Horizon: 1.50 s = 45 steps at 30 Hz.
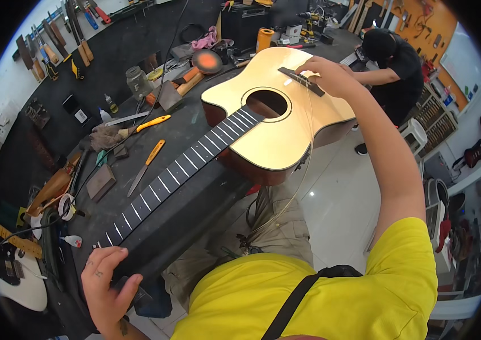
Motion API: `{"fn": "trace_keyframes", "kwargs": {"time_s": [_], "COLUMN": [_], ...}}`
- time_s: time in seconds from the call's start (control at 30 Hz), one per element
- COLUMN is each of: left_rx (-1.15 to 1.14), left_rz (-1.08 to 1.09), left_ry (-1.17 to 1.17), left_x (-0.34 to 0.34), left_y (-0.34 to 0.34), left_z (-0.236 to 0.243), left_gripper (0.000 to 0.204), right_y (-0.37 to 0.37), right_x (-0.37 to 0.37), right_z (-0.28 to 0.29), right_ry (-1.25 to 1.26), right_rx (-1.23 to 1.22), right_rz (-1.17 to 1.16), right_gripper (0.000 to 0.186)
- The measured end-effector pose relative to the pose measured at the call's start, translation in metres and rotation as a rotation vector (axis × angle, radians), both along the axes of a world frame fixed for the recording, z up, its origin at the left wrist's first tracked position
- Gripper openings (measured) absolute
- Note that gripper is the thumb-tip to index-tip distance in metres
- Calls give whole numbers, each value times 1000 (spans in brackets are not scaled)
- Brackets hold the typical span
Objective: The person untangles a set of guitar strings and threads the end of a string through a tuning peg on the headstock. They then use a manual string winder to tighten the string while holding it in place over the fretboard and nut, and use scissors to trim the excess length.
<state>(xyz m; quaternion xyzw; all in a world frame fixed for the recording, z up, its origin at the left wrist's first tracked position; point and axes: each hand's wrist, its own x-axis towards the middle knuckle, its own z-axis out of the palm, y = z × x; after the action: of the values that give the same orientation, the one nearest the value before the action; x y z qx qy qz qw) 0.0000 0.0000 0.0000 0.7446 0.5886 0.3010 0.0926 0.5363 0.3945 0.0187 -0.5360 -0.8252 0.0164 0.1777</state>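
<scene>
An acoustic guitar with a pale top and dark sides lies face up, its body far right and its fretboard running toward me at the left. My right hand is over the bridge, fingertips bent and closed there; what they pinch is hidden. Loose strings come off the bridge, hang over the guitar's side and reach my lap. Beside the nut end of the neck is my left hand, thumb and fingers apart, with nothing seen in it. The headstock is mostly hidden.
On the dark bench lie a yellow-handled knife, a second yellow-handled tool, a sanding block, a glass jar and a small glue bottle. A white electric guitar stands at left. Another person works at the back right.
</scene>
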Motion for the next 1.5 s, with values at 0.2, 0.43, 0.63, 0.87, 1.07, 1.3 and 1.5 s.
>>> {"fn": "trace_keyframes", "kwargs": {"time_s": [0.2, 0.43, 0.63, 0.87, 1.07, 1.3, 1.5], "left_rx": [18, 3, 13, 25, 25, 26, -55], "left_rz": [63, 26, -7, -73, -139, -82, -81], "left_ry": [-64, -93, -149, -221, -365, -731, -806], "left_x": [13, 18, 20, 27, 33, 42, 59], "left_y": [-13, -13, -7, 1, 15, 50, 77], "left_z": [-29, -30, -34, -34, -35, -44, -46], "left_gripper": [51, 45, 43, 43, 40, 47, 53], "right_y": [16, 19, 12, -2, -24, -41, -68], "right_x": [-16, -27, -28, -21, -73, -145, -194], "right_z": [27, 31, 32, 44, 64, 97, 136], "right_ry": [-402, -492, -584, -391, -98, -222, -324], "right_rx": [-202, -260, -219, -308, -397, -416, -451], "right_rz": [143, 224, 271, 318, 332, 537, 781], "right_gripper": [45, 23, 8, 8, 10, 15, 25]}}
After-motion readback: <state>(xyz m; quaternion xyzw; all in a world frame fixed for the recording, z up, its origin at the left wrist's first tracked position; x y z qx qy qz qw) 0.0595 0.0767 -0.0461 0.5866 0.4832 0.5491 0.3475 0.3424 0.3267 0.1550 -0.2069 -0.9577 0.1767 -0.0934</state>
